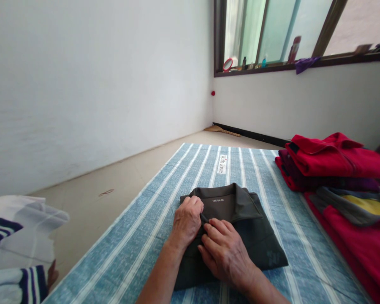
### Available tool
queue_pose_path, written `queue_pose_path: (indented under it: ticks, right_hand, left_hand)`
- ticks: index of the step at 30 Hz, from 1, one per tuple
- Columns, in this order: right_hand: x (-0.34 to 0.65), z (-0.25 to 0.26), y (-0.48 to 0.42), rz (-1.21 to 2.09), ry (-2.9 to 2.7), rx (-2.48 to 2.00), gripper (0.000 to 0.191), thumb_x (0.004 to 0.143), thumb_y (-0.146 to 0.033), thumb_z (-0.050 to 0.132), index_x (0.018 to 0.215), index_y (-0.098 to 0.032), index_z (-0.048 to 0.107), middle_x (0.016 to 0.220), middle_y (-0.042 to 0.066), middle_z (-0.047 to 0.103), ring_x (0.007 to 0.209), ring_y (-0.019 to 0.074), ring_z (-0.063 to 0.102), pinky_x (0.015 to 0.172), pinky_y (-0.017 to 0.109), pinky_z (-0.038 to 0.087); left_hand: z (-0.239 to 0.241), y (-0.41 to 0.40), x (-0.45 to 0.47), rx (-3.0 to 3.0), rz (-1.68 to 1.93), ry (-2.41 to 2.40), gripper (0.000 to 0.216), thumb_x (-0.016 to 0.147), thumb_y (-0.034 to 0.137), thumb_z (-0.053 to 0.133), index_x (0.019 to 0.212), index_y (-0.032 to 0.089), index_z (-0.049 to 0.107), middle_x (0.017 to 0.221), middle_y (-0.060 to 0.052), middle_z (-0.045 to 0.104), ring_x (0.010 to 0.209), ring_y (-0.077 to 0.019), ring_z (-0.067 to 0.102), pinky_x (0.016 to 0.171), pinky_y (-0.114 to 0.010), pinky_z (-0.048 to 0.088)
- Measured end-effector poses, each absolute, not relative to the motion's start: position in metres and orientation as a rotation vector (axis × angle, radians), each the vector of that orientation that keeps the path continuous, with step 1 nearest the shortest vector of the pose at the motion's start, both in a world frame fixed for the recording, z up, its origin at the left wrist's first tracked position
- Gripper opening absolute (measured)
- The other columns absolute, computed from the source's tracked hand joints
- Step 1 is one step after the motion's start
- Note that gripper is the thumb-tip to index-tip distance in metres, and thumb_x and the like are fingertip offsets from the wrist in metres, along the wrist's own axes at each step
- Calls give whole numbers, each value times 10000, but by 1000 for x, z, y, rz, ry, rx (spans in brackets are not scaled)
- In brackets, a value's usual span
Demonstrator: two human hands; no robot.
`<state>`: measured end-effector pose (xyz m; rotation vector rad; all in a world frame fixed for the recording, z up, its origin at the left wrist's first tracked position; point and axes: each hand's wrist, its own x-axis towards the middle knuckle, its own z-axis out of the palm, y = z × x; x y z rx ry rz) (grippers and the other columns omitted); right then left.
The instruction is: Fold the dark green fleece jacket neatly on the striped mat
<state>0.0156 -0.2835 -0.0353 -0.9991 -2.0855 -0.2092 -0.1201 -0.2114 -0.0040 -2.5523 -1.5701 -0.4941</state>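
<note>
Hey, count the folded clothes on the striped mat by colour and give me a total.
Dark grey collared shirt under both hands: 1
Red fleece tops: 2, upper, lower
Dark purple garment: 1
Grey-and-yellow garment: 1
Total: 5

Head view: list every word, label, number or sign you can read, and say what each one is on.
"With love": white tag on the blue striped mat.
Light size print inside the collar of the dark folded shirt: digits of some kind, too small to read.
Faint mark near the shirt's lower right corner: unreadable.
Bottles on the window sill: any labels are too small and blurred.
Nothing else carries text.
</note>
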Motion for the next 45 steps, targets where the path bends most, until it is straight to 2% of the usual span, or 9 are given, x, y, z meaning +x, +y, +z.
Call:
queue_pose_path:
  ticks: [7, 17, 37, 45]
  right_hand:
    - [15, -36, -283, -202, -2085, -1009, 95, 875, -236, 529, 803, -202, 581, 911, 55, 654, 1012, 217, 558, 886, 380, 434]
    - [14, -35, -284, -228, -2071, -1002, 81, 870, -210, 518, 814, -202, 577, 909, 58, 653, 1005, 209, 569, 865, 363, 447]
    - [14, -34, -283, -231, -2069, -990, 112, 876, -182, 498, 807, -200, 585, 912, 51, 655, 1000, 213, 557, 844, 361, 437]
    - [13, -35, -283, -248, -2060, -991, 121, 879, -181, 485, 797, -201, 572, 880, 54, 646, 985, 208, 558, 836, 353, 434]
  left_hand:
    - [-8, -210, -121, -2539, -551, -1546, 283, 848, 15, 400, 744, 177, 607, 1135, -64, 631, 950, -208, 563, 807, -315, 480]
    - [-6, -213, -120, -2475, -545, -1571, 263, 849, 35, 445, 761, 185, 643, 1254, -75, 594, 1047, -233, 565, 832, -336, 512]
    - [-13, -212, -119, -2438, -764, -1535, 274, 823, 5, 432, 692, 171, 606, 1185, -105, 622, 1029, -250, 545, 822, -351, 516]
    - [-19, -208, -120, -2378, -858, -1379, 266, 812, 13, 440, 662, 165, 597, 1128, -125, 651, 1011, -263, 563, 824, -377, 529]
